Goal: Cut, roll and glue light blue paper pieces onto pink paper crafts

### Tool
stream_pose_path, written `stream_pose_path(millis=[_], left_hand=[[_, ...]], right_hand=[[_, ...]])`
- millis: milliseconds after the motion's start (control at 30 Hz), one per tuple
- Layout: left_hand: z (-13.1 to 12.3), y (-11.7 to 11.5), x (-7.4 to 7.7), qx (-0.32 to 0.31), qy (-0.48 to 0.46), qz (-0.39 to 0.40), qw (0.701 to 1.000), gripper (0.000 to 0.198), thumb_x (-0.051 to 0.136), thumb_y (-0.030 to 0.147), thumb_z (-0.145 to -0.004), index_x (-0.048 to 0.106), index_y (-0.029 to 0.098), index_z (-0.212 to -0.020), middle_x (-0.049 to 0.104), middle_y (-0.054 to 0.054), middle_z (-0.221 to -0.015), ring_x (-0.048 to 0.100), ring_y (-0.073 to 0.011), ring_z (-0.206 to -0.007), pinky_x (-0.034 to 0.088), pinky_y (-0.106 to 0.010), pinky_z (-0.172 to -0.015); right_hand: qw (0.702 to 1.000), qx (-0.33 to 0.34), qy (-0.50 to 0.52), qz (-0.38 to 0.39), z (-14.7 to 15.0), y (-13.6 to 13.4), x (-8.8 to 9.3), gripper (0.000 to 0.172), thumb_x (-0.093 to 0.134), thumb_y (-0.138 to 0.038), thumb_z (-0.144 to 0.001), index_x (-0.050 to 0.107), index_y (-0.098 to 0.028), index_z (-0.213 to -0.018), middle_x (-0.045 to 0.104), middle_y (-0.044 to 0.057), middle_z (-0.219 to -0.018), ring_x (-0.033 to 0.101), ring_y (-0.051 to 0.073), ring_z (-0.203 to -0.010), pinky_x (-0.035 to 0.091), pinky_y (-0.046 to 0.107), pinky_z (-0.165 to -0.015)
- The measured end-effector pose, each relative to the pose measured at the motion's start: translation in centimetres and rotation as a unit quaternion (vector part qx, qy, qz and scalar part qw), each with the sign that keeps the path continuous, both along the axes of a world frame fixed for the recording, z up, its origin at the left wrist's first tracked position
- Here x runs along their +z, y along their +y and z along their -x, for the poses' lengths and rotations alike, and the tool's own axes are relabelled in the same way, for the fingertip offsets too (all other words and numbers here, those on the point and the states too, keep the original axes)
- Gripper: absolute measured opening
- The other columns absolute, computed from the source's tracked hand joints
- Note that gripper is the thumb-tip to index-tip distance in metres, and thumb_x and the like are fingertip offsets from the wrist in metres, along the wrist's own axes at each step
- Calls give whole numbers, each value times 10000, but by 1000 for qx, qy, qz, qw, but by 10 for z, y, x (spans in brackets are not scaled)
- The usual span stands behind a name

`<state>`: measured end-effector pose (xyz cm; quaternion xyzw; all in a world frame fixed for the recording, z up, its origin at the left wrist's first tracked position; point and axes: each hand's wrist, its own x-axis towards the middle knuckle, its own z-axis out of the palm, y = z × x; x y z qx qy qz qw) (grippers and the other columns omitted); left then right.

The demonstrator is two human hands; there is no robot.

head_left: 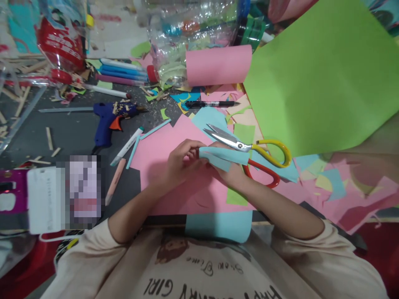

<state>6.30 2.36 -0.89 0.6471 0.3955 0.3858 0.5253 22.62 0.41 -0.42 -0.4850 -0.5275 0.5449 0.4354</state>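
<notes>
A narrow folded piece of light blue paper is held between my two hands, above a pink sheet. My left hand has its fingers closed at the left end of the blue paper. My right hand is under the paper with fingers curled against it, partly hidden by it. Scissors with one yellow and one red handle lie just beyond and right of my hands, blades apart, the red handle beside my right wrist.
A blue glue gun, markers and wood sticks lie left. Plastic bottles, a pink paper roll and a black pen lie at the back. A large green sheet covers the right; paper scraps lie below it.
</notes>
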Motion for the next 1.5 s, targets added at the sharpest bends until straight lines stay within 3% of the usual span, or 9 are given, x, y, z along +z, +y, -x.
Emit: stream_pose_path(millis=[133, 367, 567, 800, 1067, 1167, 1367, 1500], left_hand=[[4, 1, 2, 18, 7, 22, 1000, 316, 669, 500, -841, 642, 198, -929, 637, -23, -797, 572, -116, -661, 476, -231, -592], [12, 6, -1, 77, 33, 14, 996, 331, 702, 482, -818, 667, 184, -958, 658, -26, -852, 539, -101, -655, 471, -229, -615], [14, 6, 0, 67, 33, 5, 997, 327, 685, 476, -838, 703, 187, -991, 680, -43, -891, 571, -114, -679, 491, -248, -645], [13, 4, 5, 51, 19, 39, 998, 364, 661, 485, -857, 708, 187, -1060, 730, -61, -973, 650, -104, -640, 531, -225, -616], [11, 5, 3, 83, 42, 52, 994, 361, 634, 435, -879, 722, 173, -1111, 752, -41, -837, 675, -118, -618, 565, -233, -631], [12, 6, 3, 84, 36, 41, 995, 333, 649, 417, -868, 733, 173, -1078, 764, -55, -900, 678, -110, -610, 568, -228, -623], [12, 5, 2, 91, 26, 42, 995, 352, 665, 456, -862, 736, 175, -1062, 771, -50, -859, 708, -122, -627, 584, -224, -629], [12, 5, 2, 89, 19, 35, 995, 335, 670, 448, -860, 739, 176, -1042, 777, -55, -898, 711, -116, -618, 589, -218, -622]], right_hand=[[999, -19, 26, 10, 0, -2, -7, 291, 651, -475, -846, 597, -226, -703, 550, -35, -595, 517, 125, -568, 425, 297, -588], [974, -78, 198, 74, -2, 0, -10, 422, 745, -571, -728, 586, -251, -951, 606, -60, -591, 567, 128, -506, 439, 260, -485], [978, -102, 153, 100, -1, 5, -2, 355, 741, -544, -753, 570, -250, -855, 564, -82, -470, 537, 119, -405, 460, 267, -447], [986, -112, 86, 91, -2, 5, 1, 292, 750, -473, -752, 590, -237, -819, 589, -71, -525, 587, 118, -473, 517, 289, -520], [985, -101, 96, 103, -4, 5, -1, 284, 755, -416, -742, 586, -254, -904, 614, -55, -619, 634, 143, -568, 554, 322, -592], [979, -111, 125, 115, -4, 5, -3, 304, 735, -452, -754, 577, -257, -924, 602, -58, -635, 627, 127, -557, 547, 304, -589], [970, -118, 177, 116, -3, 6, -2, 400, 771, -526, -701, 586, -248, -923, 594, -68, -614, 597, 103, -515, 502, 256, -520], [971, -103, 173, 129, -2, 6, 1, 435, 793, -553, -672, 562, -239, -865, 587, -83, -556, 542, 81, -440, 397, 206, -385]])
